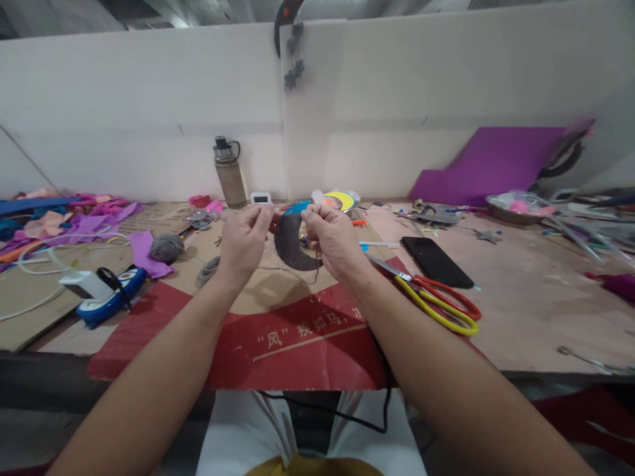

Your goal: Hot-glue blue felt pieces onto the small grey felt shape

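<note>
A dark grey crescent-shaped cutout (290, 246), felt-like, is up off the table between my hands. My right hand (331, 239) is closed with thumb and fingers pinching the crescent's upper right tip. A grey strand of yarn (316, 268) hangs below that hand. My left hand (248, 239) is closed in a pinch just left of the crescent; whatever is between its fingertips is too small to make out. Left of my left hand lie a grey ball of yarn (167, 248) and a second grey yarn bundle (207, 270), partly hidden by the forearm.
Scissors (431, 297) with red and yellow handles lie beside a black phone (436, 262) on the right. A bottle (230, 173) stands by the white partition (149, 99). A blue-and-white power strip (112, 297) and coloured felt scraps (79, 225) occupy the left. Red-printed cardboard (297, 357) covers the front.
</note>
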`<state>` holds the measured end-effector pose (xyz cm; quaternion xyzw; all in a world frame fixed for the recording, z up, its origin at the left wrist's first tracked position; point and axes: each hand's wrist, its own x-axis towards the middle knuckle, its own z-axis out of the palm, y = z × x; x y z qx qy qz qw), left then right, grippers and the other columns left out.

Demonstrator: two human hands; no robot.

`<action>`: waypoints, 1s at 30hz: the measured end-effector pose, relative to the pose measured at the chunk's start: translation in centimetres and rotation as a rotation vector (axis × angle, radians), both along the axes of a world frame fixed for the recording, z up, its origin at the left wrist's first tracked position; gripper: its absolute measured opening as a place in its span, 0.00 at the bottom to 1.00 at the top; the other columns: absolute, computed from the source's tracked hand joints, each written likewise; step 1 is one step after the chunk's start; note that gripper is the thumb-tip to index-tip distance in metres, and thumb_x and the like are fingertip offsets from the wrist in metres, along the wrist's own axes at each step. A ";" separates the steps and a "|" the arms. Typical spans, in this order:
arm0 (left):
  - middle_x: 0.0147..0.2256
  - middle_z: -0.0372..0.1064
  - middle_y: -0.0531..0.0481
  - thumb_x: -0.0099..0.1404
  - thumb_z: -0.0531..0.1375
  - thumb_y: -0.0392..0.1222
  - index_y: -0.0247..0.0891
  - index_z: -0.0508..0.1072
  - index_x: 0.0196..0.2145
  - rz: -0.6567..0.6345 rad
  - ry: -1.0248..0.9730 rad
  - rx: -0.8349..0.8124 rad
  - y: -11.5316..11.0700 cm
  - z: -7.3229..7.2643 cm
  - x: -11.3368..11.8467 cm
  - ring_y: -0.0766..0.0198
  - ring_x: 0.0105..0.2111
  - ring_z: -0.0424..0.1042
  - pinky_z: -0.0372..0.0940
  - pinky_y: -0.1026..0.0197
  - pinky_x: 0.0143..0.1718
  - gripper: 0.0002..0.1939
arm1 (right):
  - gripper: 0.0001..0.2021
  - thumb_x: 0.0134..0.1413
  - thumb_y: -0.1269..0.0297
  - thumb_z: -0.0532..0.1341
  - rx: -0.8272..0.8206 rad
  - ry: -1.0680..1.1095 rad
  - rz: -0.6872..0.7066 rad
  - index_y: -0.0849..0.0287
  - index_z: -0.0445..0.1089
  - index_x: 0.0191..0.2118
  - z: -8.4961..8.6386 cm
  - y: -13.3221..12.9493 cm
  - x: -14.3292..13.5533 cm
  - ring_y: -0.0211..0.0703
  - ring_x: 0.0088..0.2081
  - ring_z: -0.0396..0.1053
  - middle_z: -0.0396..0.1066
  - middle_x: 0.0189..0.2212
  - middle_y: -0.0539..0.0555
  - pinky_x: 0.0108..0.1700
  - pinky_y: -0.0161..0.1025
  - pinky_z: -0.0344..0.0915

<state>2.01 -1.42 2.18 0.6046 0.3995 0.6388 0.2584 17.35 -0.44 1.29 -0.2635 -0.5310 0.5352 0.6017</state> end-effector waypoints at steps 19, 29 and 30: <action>0.29 0.76 0.45 0.55 0.68 0.50 0.36 0.79 0.28 -0.059 -0.158 -0.090 1.6 -0.4 -1.3 0.66 0.30 0.72 0.60 0.66 0.30 0.13 | 0.21 0.43 0.52 0.69 0.031 0.127 0.059 0.54 0.54 0.27 0.2 0.4 0.4 0.29 0.20 0.40 0.45 0.19 0.39 0.20 0.32 0.39; 0.28 0.72 0.50 0.51 0.70 0.48 0.38 0.80 0.32 -0.236 -0.140 -0.271 -1.2 0.7 0.8 0.76 0.16 0.51 0.39 0.67 0.14 0.13 | 0.16 0.49 0.52 0.66 0.133 -0.020 -0.067 0.55 0.62 0.30 -0.6 0.7 0.3 0.29 0.20 0.46 0.51 0.20 0.41 0.22 0.32 0.46; 0.28 0.72 0.49 0.51 0.71 0.46 0.38 0.80 0.32 -0.265 -0.158 -0.277 -1.2 0.6 0.9 0.76 0.16 0.51 0.40 0.68 0.13 0.12 | 0.15 0.50 0.52 0.66 0.143 -0.028 -0.073 0.55 0.62 0.30 -0.6 0.6 0.2 0.29 0.20 0.48 0.52 0.20 0.41 0.22 0.32 0.47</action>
